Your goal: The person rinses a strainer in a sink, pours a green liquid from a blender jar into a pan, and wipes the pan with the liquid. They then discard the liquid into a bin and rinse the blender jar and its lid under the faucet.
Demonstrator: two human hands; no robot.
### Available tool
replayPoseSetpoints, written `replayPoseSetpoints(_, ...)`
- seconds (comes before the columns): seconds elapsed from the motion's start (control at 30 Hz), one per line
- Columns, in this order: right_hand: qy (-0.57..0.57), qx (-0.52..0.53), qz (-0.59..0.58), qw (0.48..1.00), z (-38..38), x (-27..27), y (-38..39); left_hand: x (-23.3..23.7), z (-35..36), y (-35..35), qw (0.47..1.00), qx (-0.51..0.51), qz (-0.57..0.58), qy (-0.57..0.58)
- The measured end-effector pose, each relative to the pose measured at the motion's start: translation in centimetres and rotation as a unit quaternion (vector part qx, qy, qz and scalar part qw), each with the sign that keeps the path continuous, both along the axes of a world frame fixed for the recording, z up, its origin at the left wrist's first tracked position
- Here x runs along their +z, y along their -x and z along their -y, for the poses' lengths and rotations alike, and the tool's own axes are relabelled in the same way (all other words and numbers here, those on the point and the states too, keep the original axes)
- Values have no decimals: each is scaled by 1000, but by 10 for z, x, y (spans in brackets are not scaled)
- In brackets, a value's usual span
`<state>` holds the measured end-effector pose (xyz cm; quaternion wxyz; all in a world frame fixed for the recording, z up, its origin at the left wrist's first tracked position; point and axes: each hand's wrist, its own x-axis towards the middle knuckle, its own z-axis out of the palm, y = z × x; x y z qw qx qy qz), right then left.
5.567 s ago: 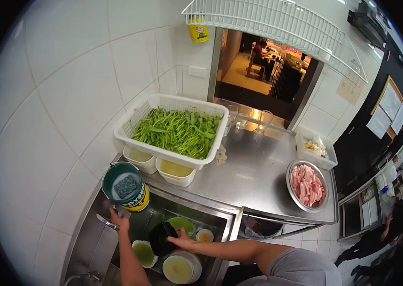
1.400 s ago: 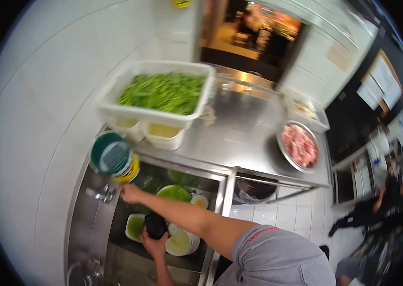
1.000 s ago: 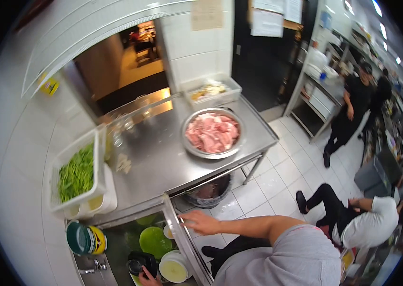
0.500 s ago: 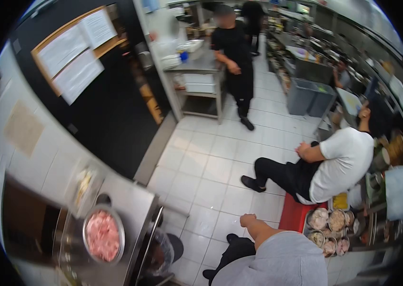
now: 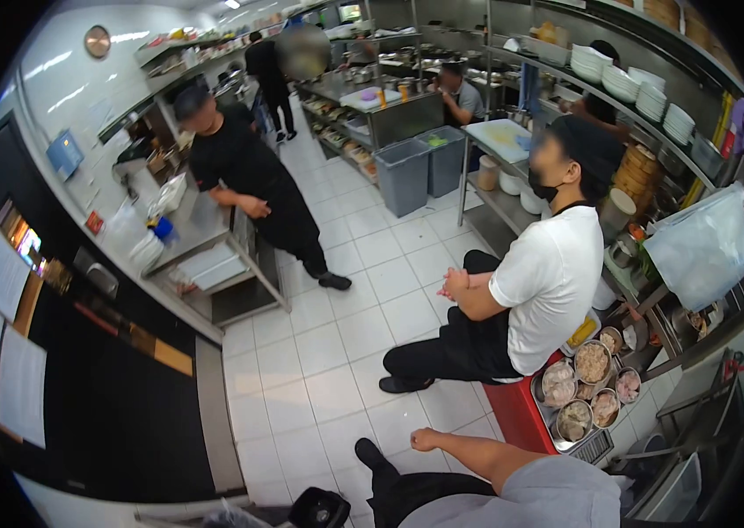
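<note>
My right hand (image 5: 425,438) hangs low over the white floor tiles, its fingers curled into a loose fist with no object visible in it. The bare forearm runs back to my grey sleeve at the bottom. Below it show my dark trousers and black shoe (image 5: 370,453). My left hand is out of the picture. To the right of my arm, several metal bowls (image 5: 592,362) of pale chopped food stand together, apart from my hand. A red box (image 5: 513,412) sits beside them, under a seated person in a white shirt (image 5: 557,290).
A person in black (image 5: 258,185) stands by a steel counter (image 5: 192,255). Grey bins (image 5: 403,179) stand farther back. Shelves hold stacked white bowls (image 5: 623,85). A black door (image 5: 99,378) lies left; a black object (image 5: 319,508) is at the bottom edge.
The view has swung right and up. The bowl of pink meat on the left counter has left the picture, and the seated person's head now shows. My right hand stays low and closed.
</note>
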<state>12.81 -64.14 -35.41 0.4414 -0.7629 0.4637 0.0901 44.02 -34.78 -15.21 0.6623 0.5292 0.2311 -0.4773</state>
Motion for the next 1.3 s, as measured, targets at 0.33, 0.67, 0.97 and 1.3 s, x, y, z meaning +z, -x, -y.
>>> replayPoseSetpoints(0.33,-136,-176,-265,938,11,20,128,-77,358,-171,963,-256,-37,74)
replayPoseSetpoints(0.67,-400,-361,-179,823,32,36,22,-131,580,-224,929,-359,-84,-42)
replayPoseSetpoints(0.97,-97,-267,-24,959,354,6,-46,-112,689,-225,937,-343,-60,-28)
replayPoseSetpoints(1.3,-77,-546,205,809,650,42,-46,-96,884,-194,920,-377,-63,-91)
